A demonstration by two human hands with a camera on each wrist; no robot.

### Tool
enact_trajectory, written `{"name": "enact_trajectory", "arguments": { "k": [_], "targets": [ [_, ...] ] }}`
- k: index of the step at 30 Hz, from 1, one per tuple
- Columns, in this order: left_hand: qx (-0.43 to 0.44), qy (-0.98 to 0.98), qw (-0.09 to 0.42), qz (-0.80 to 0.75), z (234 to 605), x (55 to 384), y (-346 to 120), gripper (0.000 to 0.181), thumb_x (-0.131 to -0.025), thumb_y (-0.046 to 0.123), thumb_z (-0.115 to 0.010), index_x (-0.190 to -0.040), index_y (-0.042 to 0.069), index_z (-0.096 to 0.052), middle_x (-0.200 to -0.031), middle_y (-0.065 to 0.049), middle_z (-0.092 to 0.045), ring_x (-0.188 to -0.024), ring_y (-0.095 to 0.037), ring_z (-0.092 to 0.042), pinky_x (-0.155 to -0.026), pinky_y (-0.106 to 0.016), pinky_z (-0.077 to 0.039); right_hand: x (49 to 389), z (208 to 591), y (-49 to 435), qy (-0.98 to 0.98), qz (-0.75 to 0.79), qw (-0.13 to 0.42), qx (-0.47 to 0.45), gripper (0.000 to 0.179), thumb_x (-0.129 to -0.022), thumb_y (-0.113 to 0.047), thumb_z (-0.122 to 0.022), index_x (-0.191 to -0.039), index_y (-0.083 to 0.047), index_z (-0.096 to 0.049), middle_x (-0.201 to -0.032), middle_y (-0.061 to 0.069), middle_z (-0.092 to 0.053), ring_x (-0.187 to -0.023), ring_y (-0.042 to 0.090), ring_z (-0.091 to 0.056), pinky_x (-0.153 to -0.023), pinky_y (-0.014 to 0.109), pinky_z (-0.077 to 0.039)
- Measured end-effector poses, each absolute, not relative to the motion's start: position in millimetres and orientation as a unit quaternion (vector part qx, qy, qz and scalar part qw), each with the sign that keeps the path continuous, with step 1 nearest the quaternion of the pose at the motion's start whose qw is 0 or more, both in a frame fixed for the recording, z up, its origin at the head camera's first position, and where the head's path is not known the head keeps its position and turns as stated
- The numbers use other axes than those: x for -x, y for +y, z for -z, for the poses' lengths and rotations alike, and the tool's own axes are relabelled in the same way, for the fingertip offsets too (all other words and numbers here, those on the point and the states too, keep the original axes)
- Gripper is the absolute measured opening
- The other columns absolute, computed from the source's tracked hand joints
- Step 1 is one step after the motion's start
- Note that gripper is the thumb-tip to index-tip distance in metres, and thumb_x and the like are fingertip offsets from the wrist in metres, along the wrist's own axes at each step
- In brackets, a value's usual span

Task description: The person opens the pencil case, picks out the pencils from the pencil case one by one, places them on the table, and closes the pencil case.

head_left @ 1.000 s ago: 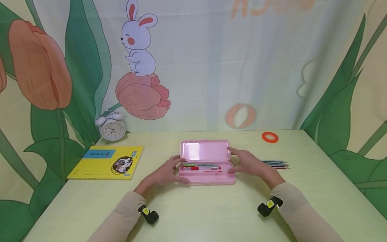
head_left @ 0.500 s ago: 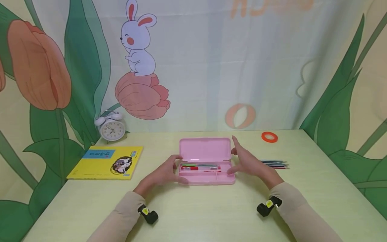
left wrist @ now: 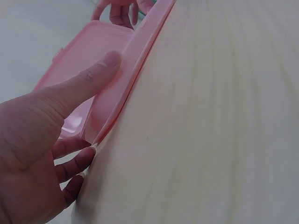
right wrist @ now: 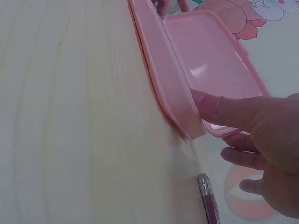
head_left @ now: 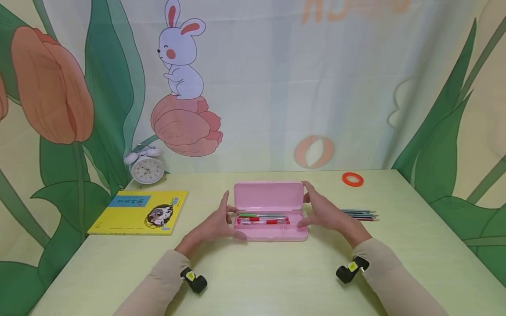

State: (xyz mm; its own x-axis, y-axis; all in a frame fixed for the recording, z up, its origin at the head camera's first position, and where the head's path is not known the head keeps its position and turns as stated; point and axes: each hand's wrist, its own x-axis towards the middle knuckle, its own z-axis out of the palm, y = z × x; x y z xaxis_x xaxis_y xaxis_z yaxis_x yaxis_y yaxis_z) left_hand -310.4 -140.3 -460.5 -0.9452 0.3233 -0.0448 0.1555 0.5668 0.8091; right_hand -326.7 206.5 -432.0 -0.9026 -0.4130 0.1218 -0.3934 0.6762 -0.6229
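In the head view, a pink pencil case (head_left: 295, 232) lies on the table with its lid (head_left: 269, 196) raised at the back. Pens (head_left: 261, 220) with red and green parts lie in its rear compartment. The left hand (head_left: 215, 223) holds the case's left end, thumb at the front corner, index finger pointing up beside the lid. At the right end, the right hand (head_left: 325, 210) has its thumb on the tray and its index finger at the lid's upper corner. The left wrist view shows the left thumb (left wrist: 88, 81) across the front wall; the right wrist view shows the right thumb (right wrist: 219, 107) against the end.
Several pencils (head_left: 361, 215) lie right of the case, partly behind the right hand. An orange tape ring (head_left: 352, 179) is at the back right. To the left are a yellow book (head_left: 118, 219) and a white alarm clock (head_left: 147, 169). A printed curtain (head_left: 253, 87) hangs behind the table.
The right index finger moved from the lid's side to its upper corner, and the lid's tilt changed. The left index finger has lifted. Red pens in the tray have shifted.
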Motion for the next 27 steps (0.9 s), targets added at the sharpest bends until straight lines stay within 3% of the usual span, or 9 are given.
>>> {"name": "enact_trajectory", "arguments": {
  "k": [5,11,17,24,27],
  "targets": [
    [-0.139,0.882,0.097,-0.439,461.6,309.5,-140.9,0.141,-0.065,0.040,-0.095,-0.160,0.017,0.007,-0.137,-0.006,-0.051,-0.101,-0.020,-0.052,-0.081,-0.033,-0.046,324.1,430.9,206.4,0.914,0.329,0.009,0.237,0.101,-0.071,-0.019,-0.093,-0.146,-0.002,-0.026,-0.122,0.013,-0.059,-0.114,0.034,-0.056,-0.100,0.049,-0.048],
    [-0.145,0.883,0.097,-0.436,463.4,308.5,-141.7,0.141,-0.065,0.041,-0.094,-0.161,0.016,0.006,-0.143,-0.008,-0.048,-0.105,-0.021,-0.053,-0.087,-0.036,-0.049,320.8,430.7,205.5,0.900,0.313,0.001,0.303,0.053,-0.076,-0.007,-0.088,-0.113,-0.009,-0.049,-0.112,0.005,-0.060,-0.105,0.029,-0.062,-0.088,0.042,-0.056],
    [-0.160,0.874,0.103,-0.448,460.1,307.5,-140.7,0.138,-0.066,0.037,-0.095,-0.160,0.014,0.004,-0.147,-0.009,-0.045,-0.113,-0.022,-0.058,-0.102,-0.044,-0.047,316.9,428.0,205.6,0.901,0.260,-0.013,0.348,0.040,-0.077,-0.002,-0.085,-0.099,-0.014,-0.054,-0.103,0.002,-0.057,-0.102,0.030,-0.062,-0.090,0.047,-0.054],
    [-0.175,0.879,0.097,-0.433,460.7,308.4,-140.9,0.136,-0.066,0.039,-0.095,-0.160,0.012,-0.001,-0.147,-0.009,-0.044,-0.109,-0.020,-0.060,-0.100,-0.041,-0.047,315.7,424.9,208.8,0.901,0.264,0.028,0.344,0.040,-0.079,-0.040,-0.084,-0.100,-0.020,-0.057,-0.109,-0.002,-0.056,-0.104,0.023,-0.057,-0.093,0.046,-0.050],
    [-0.182,0.879,0.093,-0.432,461.7,308.5,-141.2,0.132,-0.067,0.038,-0.094,-0.160,0.011,-0.005,-0.147,-0.009,-0.044,-0.104,-0.018,-0.060,-0.096,-0.039,-0.047,316.5,425.5,210.0,0.900,0.254,0.025,0.354,0.041,-0.078,-0.047,-0.082,-0.098,-0.021,-0.057,-0.108,-0.003,-0.056,-0.101,0.020,-0.055,-0.091,0.045,-0.050]
  ]
}}
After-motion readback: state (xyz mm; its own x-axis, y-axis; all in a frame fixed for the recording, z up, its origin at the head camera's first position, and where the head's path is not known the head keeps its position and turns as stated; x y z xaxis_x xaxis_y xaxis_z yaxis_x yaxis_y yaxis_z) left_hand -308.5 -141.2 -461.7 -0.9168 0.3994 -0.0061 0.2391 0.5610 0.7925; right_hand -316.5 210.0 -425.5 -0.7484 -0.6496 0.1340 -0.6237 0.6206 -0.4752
